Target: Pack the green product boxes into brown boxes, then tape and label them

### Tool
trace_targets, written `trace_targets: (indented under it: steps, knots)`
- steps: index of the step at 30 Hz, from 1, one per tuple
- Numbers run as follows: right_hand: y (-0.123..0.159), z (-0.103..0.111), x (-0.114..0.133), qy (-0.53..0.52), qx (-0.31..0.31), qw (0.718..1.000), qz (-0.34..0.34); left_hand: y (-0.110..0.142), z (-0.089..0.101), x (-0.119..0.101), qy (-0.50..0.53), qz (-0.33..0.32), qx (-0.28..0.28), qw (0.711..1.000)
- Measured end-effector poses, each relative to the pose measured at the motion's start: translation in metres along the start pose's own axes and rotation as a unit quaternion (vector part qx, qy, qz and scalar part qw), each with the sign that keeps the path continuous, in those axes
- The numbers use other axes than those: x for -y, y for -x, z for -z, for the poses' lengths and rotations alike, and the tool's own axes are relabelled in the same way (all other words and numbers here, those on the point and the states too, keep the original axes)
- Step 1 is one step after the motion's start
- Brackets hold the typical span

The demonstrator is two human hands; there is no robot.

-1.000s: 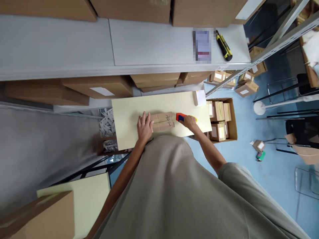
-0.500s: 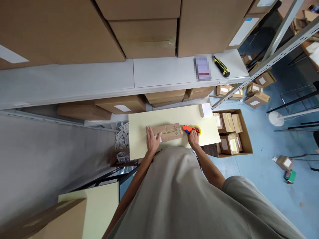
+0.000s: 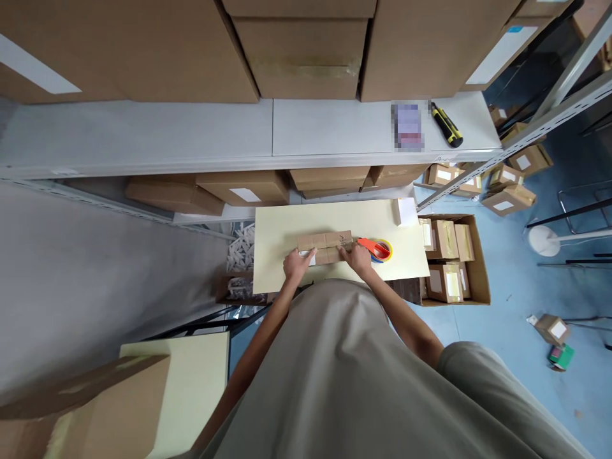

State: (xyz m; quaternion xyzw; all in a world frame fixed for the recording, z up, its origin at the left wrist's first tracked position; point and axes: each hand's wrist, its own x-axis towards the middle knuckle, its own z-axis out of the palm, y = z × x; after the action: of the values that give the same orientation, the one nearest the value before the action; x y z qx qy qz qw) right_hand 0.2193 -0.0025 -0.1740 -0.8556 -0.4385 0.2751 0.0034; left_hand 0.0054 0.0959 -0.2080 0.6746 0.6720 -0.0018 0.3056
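the small carton (image 3: 325, 242) lies flat on the pale yellow surface (image 3: 275, 233) in front of you, and both your hands are on it. your left hand (image 3: 296, 264) grips its left end, the thumb by the white label (image 3: 312, 260). your right hand (image 3: 358, 258) grips its right end, the thumb on top near the dark handwriting (image 3: 345, 238). your fingertips look mostly hidden, so the exact hold is hard to tell. just right of the carton lies the red tape dispenser (image 3: 369, 245), outside your grasp. a white box (image 3: 406, 211) stands right of the carton and farther from you. well to the carton's right, an open box (image 3: 480, 280) holds smaller packages (image 3: 444, 239). beyond the carton, the shelf (image 3: 182, 131) carries a yellow-and-black cutter (image 3: 447, 125).
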Motion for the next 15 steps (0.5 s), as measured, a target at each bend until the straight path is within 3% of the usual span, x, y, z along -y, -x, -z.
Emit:
trace_targets:
  steps: [3, 6, 10, 15]
  knots:
    - [-0.002, 0.005, -0.011, -0.008, 0.029, 0.999, 0.024, -0.005, 0.002, 0.013, 0.049, -0.034, 0.028, 0.998]
    - [0.000, 0.004, -0.026, -0.044, 0.002, 0.997, 0.065, -0.004, 0.005, 0.031, 0.102, -0.068, 0.048, 0.991]
    - [0.002, -0.014, -0.034, -0.088, -0.056, 0.989, 0.102, 0.002, 0.000, 0.049, 0.145, -0.070, 0.036, 0.986]
    - [-0.006, -0.043, -0.031, -0.084, -0.004, 0.989, 0.120, -0.007, -0.014, 0.056, 0.175, -0.049, 0.023, 0.983]
